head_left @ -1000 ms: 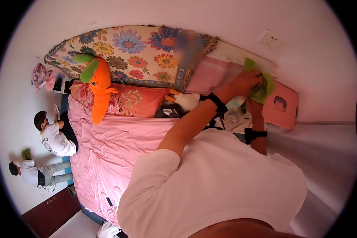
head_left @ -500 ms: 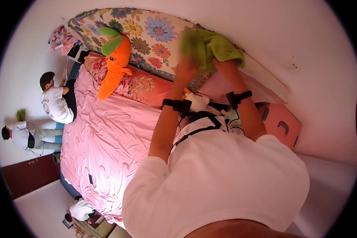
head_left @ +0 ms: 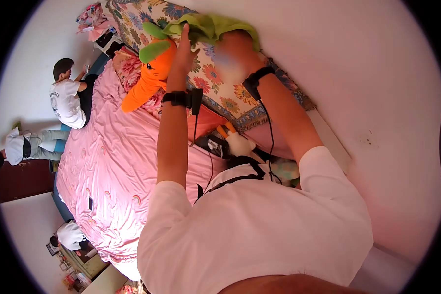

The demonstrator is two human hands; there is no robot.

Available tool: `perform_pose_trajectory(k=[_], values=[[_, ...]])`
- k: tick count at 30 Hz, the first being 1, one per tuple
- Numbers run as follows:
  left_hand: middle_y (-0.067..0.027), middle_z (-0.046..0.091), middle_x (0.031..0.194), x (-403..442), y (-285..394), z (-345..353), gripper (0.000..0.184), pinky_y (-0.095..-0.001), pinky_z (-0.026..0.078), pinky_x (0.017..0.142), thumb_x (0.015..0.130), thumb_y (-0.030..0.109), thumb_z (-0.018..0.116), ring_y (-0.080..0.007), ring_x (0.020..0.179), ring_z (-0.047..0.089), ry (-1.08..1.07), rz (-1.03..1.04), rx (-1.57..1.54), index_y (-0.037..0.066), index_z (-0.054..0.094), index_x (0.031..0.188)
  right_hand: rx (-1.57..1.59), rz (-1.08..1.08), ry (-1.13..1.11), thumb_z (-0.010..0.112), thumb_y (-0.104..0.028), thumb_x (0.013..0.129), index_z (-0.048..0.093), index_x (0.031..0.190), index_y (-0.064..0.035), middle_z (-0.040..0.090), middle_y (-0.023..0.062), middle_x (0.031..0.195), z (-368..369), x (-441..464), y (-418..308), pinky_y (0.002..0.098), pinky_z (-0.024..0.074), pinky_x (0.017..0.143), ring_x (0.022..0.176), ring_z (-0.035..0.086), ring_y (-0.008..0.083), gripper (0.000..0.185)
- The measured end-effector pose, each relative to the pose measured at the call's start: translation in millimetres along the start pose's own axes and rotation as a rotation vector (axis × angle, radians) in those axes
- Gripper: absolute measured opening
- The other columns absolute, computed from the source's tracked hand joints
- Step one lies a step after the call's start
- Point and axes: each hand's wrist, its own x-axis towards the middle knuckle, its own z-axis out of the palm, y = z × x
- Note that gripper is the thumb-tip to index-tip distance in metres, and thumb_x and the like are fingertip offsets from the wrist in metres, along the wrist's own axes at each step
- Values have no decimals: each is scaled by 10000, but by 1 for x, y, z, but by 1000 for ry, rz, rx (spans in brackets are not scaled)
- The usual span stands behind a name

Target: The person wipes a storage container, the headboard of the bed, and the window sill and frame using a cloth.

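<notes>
My left hand (head_left: 182,56) is stretched out at the top edge of the floral cover (head_left: 210,73), fingers straight and thumb apart. Its fingertips overlap a green cloth (head_left: 206,28). Around my right hand (head_left: 242,49) the same cloth bunches up; the hand is partly blurred, and its fingers look closed on the fabric. The floral cover hangs over what looks like a headboard. Just left of my left forearm lies an orange carrot plush toy (head_left: 157,68) with green leaves. A black strap with a small device sits on each wrist.
A pink sheet (head_left: 117,147) covers the bed, with a dark phone (head_left: 90,204) on it. A white plush toy (head_left: 240,145) lies close to my chest. One person (head_left: 68,103) sits at the bed's edge; two others (head_left: 17,147) (head_left: 72,235) are farther off. The wall (head_left: 338,63) stands at right.
Both hands have moved left along the floral cover, carrying the green cloth from the right end toward the carrot toy. The cloth is now more spread out. My left hand's fingers have straightened.
</notes>
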Motion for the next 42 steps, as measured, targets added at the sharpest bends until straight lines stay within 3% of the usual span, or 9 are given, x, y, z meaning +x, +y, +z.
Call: perform_pose_trajectory(k=[3, 8, 14, 22, 24, 25, 28, 38, 42], values=[[-112, 134, 1611, 18, -14, 2, 938, -484, 276, 1137, 911, 675, 477, -303, 1459, 203, -135, -52, -113, 121, 112, 1574, -176, -30, 47, 641, -229, 819, 660, 1085, -52, 663, 153, 999, 42, 1, -8, 459, 527, 782, 902, 641, 346, 320], [-112, 162, 1603, 58, -55, 15, 911, -494, 289, 1125, 905, 671, 484, -300, 1451, 223, -74, -227, -71, 147, 147, 1569, -200, -33, -23, 728, -199, 743, 696, 943, -18, 679, 156, 872, 62, -2, -11, 450, 542, 711, 801, 661, 321, 272], [-98, 467, 1386, 51, -100, 35, 633, -428, 371, 1059, 995, 539, 386, -252, 1211, 471, -47, -321, -104, 49, 442, 1392, -116, 114, -302, 738, -194, 738, 672, 1054, -54, 655, 168, 1041, 50, 5, -15, 471, 530, 760, 930, 647, 317, 352], [-109, 589, 1230, -1, -133, 49, 510, -411, 428, 988, 1028, 433, 397, -231, 1107, 548, -191, -412, -230, 27, 505, 1318, 41, 237, -55, 711, -159, 719, 639, 1113, -52, 620, 208, 1143, 27, -47, -20, 566, 382, 954, 1069, 575, 406, 414], [-142, 595, 1226, -4, -171, 58, 456, -418, 447, 960, 988, 343, 488, -271, 1062, 567, -398, 120, 465, 0, 532, 1287, 11, 286, 26, 710, -163, 739, 618, 1143, -44, 608, 213, 1181, 19, -82, -17, 550, 398, 950, 1113, 555, 414, 431], [-188, 613, 1064, 5, -211, 65, 337, -480, 483, 817, 891, 278, 575, -347, 1054, 571, -329, 642, 900, -8, 639, 1058, 34, 264, 32, 706, -155, 752, 607, 1159, -45, 601, 215, 1196, 8, -100, -14, 538, 400, 960, 1126, 547, 416, 433], [-228, 601, 1080, -81, -149, 107, 360, -544, 462, 824, 799, 293, 667, -412, 1114, 515, -194, 353, 1243, -15, 686, 985, 4, 260, -23, 692, -130, 790, 557, 1251, -50, 569, 215, 1264, -30, -155, -1, 505, 397, 1001, 1170, 522, 419, 487], [-243, 594, 1082, -188, -176, 169, 355, -534, 422, 867, 811, 328, 653, -409, 1149, 484, -422, 707, 951, 0, 725, 928, -118, 403, 62, 689, -136, 799, 547, 1306, -53, 558, 186, 1317, -98, -294, 5, 489, 394, 1026, 1219, 507, 393, 534], [-256, 598, 1121, -193, -138, 156, 528, -522, 468, 854, 840, 356, 648, -420, 1076, 560, -514, 536, 830, 12, 537, 1225, 74, 502, 127, 671, -209, 858, 606, 1218, -28, 611, 187, 1235, -122, -309, 7, 457, 443, 957, 1149, 560, 372, 409]])
